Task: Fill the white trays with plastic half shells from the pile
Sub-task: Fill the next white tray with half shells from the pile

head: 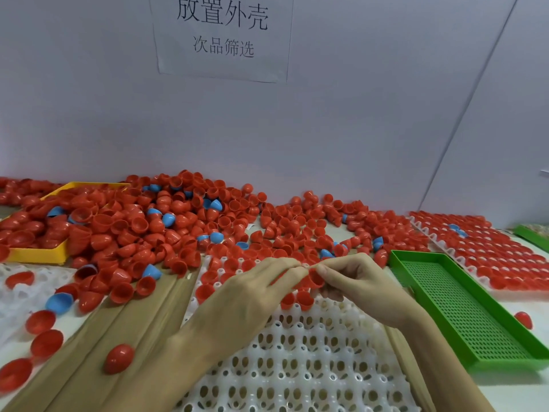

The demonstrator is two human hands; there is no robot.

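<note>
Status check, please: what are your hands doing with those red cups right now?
Both hands, left hand and right hand, pinching one red half shell. White tray mostly unfilled. Nothing blocking.

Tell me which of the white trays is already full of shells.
The white tray at far right, behind the green tray: red shells fill it. The middle tray is mostly bare.

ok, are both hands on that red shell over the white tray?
Touching. The head view shows the left hand and right hand meeting on the red shell, fingertips pinching it from both sides above the white tray.
</note>
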